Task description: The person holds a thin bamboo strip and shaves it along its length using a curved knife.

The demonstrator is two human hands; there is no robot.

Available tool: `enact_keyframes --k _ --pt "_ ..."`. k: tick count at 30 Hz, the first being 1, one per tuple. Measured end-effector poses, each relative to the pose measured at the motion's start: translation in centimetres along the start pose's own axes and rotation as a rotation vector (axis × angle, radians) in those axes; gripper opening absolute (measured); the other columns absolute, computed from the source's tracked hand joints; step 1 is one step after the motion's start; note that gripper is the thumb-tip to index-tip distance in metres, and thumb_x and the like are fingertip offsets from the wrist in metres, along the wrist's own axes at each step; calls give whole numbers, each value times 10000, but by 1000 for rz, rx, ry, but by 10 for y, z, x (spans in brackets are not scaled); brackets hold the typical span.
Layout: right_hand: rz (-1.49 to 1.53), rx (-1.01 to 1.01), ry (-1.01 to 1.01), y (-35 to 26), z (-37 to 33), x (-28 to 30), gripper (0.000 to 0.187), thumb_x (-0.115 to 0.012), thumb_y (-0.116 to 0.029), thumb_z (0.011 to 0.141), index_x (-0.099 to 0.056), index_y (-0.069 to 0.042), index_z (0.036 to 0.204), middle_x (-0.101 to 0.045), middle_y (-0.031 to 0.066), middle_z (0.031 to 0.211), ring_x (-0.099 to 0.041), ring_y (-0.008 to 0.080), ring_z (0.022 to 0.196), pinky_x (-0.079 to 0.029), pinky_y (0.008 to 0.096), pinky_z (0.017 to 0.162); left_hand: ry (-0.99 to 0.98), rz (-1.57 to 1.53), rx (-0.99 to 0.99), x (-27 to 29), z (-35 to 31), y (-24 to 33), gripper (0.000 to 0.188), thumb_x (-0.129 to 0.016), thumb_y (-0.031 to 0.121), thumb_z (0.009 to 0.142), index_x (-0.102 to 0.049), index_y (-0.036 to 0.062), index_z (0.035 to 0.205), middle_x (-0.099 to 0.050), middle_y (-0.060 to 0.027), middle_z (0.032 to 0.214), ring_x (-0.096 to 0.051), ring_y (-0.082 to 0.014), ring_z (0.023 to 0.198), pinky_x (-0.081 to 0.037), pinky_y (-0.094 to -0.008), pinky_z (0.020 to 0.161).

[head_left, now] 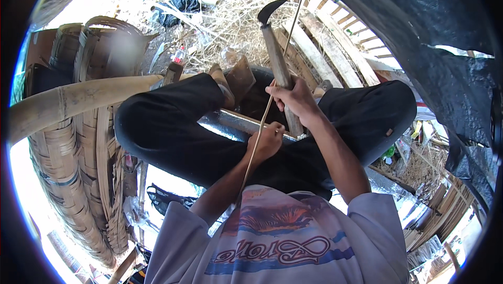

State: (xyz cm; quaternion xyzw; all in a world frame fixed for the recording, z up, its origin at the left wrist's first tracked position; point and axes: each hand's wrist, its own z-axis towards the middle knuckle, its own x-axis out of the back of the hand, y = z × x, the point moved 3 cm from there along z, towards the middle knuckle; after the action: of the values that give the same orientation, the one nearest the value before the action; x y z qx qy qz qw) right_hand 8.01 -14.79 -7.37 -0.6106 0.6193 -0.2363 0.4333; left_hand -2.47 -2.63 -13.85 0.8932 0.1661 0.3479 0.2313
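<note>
My right hand is closed around the long wooden handle of a curved knife, whose dark hooked blade points up and away from me. A thin bamboo strip slants past the right thumb and fingertips, from beyond the blade down to my left forearm. Closer to my body, my left hand is closed at the strip, its fingertips partly hidden. The handle's lower end comes down beside the left fingers, between my crossed legs.
A thick bamboo pole reaches in from the left, above rolled woven bamboo mats. Straw-like shavings and wooden planks lie ahead. Dark plastic sheeting hangs at the right. A small bottle stands beyond my left knee.
</note>
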Motion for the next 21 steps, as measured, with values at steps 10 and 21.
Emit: enact_keyframes --k 10,21 --pt "-113 38 2 0 3 2 186 -708 -171 839 -605 -17 862 -553 3 634 -525 77 512 -419 244 452 -121 -1287 58 95 -42 22 526 -319 514 1012 -529 60 1175 -602 -48 856 -579 -134 665 -462 -277 593" --pt "-140 52 15 -4 4 -1 264 -654 -255 889 -580 -9 950 -552 16 627 -505 61 480 -416 244 429 76 -1314 91 94 -57 0 236 -505 250 1008 -590 45 1089 -491 38 698 -377 2 507 -279 -165 447"
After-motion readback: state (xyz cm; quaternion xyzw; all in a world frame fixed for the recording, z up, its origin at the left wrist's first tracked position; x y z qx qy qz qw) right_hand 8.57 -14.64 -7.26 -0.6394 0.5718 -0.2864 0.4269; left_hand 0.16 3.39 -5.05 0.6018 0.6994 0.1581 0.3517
